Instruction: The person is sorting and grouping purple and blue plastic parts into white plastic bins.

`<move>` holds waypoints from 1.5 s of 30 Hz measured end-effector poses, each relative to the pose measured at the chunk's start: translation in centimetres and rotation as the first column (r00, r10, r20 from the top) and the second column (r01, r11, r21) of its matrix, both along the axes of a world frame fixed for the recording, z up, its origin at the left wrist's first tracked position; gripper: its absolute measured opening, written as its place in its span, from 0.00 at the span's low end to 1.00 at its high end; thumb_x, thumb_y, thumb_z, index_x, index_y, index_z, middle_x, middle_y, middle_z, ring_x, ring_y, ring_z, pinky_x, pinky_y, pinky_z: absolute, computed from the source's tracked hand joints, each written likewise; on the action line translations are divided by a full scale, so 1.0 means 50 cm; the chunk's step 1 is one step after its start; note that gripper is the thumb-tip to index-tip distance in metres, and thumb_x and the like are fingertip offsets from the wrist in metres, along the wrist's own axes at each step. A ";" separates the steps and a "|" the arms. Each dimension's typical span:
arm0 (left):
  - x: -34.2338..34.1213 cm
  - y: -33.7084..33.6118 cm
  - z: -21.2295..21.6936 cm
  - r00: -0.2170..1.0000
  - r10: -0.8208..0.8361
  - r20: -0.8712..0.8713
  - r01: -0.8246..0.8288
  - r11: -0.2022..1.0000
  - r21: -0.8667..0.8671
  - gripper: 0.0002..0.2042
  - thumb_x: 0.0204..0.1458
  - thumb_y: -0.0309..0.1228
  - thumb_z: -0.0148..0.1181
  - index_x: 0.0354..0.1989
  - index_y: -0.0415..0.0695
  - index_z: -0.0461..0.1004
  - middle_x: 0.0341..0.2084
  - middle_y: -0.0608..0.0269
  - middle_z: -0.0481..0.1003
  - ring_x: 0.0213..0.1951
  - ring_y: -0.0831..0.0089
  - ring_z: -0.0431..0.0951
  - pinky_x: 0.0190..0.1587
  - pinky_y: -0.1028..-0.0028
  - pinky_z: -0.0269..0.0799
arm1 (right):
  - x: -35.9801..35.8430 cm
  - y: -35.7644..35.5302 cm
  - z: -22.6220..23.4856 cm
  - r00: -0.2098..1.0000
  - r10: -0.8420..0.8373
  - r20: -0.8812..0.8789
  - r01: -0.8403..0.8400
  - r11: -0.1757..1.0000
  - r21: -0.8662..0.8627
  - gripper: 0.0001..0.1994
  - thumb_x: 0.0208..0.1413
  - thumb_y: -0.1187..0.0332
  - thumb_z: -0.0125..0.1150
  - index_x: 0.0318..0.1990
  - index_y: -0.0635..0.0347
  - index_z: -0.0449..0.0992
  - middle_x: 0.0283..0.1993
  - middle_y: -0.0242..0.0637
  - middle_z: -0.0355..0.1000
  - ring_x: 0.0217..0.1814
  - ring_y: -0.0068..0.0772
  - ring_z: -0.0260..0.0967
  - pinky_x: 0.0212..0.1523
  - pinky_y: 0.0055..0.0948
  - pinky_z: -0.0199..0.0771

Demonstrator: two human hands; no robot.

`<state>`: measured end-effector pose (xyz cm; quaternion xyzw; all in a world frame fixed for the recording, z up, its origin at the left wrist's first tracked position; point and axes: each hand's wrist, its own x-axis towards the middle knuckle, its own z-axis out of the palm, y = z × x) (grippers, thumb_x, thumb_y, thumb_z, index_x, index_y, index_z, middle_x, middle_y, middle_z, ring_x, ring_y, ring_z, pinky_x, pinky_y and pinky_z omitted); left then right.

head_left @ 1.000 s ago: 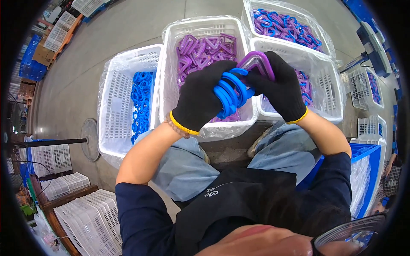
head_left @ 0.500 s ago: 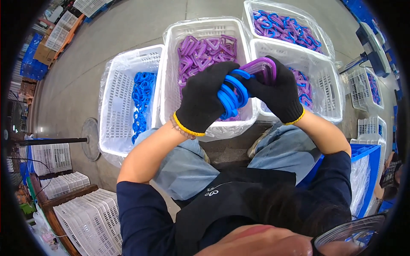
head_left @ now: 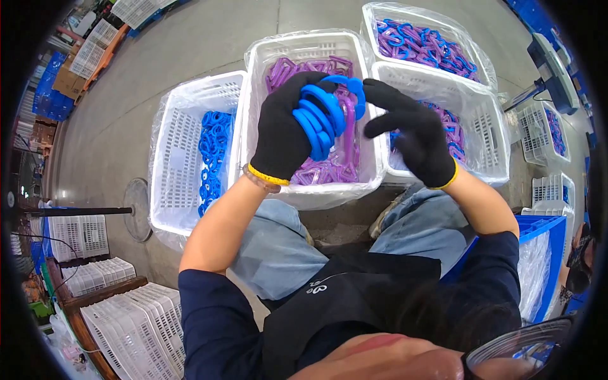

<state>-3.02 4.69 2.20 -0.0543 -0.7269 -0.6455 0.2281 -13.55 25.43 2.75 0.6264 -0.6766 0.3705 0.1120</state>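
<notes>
My left hand (head_left: 283, 130), in a black glove with a yellow cuff, is closed around a stack of blue plastic rings (head_left: 322, 117) above the middle crate. One blue ring sticks out at the top right of the stack. Below it shows a long purple plastic loop (head_left: 349, 130); whether it hangs from that ring or lies lower in the crate, I cannot tell. My right hand (head_left: 415, 130), gloved alike and partly smeared, is just right of the rings. Its fingers are spread, with nothing visible between them, and the fingertips come close to the outermost ring.
The middle white crate (head_left: 253, 69) holds purple triangular loops. Blue rings lie in the left crate (head_left: 166, 152). Mixed purple and blue pieces fill the right crate (head_left: 487, 136) and the far right crate (head_left: 472, 47). A scale on a post (head_left: 551, 73) stands at right.
My right hand has let go of a purple loop and moved slightly right and down, its fingers opening. My left hand has shifted a little left with the blue rings.
</notes>
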 end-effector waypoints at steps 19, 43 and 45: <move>0.036 -0.174 -0.040 0.964 0.207 0.169 -0.096 0.858 -0.504 0.13 0.47 0.26 0.58 0.43 0.39 0.78 0.37 0.48 0.78 0.37 0.56 0.80 0.44 0.67 0.75 | -0.151 0.070 0.004 0.761 -0.634 -0.137 0.605 0.617 0.503 0.14 0.53 0.60 0.62 0.43 0.59 0.77 0.41 0.43 0.77 0.43 0.45 0.75 0.44 0.34 0.72; 0.082 -0.153 0.010 0.965 0.143 0.218 -0.099 0.974 -0.202 0.14 0.48 0.23 0.53 0.45 0.35 0.74 0.31 0.58 0.78 0.33 0.75 0.76 0.38 0.74 0.73 | 0.053 -0.462 -0.971 0.985 0.169 0.041 -0.173 0.932 0.318 0.19 0.46 0.61 0.55 0.48 0.52 0.74 0.54 0.53 0.70 0.57 0.55 0.66 0.57 0.49 0.65; 0.053 -0.140 0.010 0.990 0.066 0.123 -0.035 0.970 -0.239 0.14 0.50 0.24 0.52 0.45 0.33 0.75 0.32 0.59 0.79 0.34 0.78 0.75 0.39 0.76 0.74 | -0.010 -0.406 -0.915 0.995 0.104 -0.015 -0.089 0.910 0.405 0.20 0.46 0.63 0.55 0.49 0.52 0.74 0.52 0.55 0.70 0.56 0.54 0.67 0.56 0.46 0.67</move>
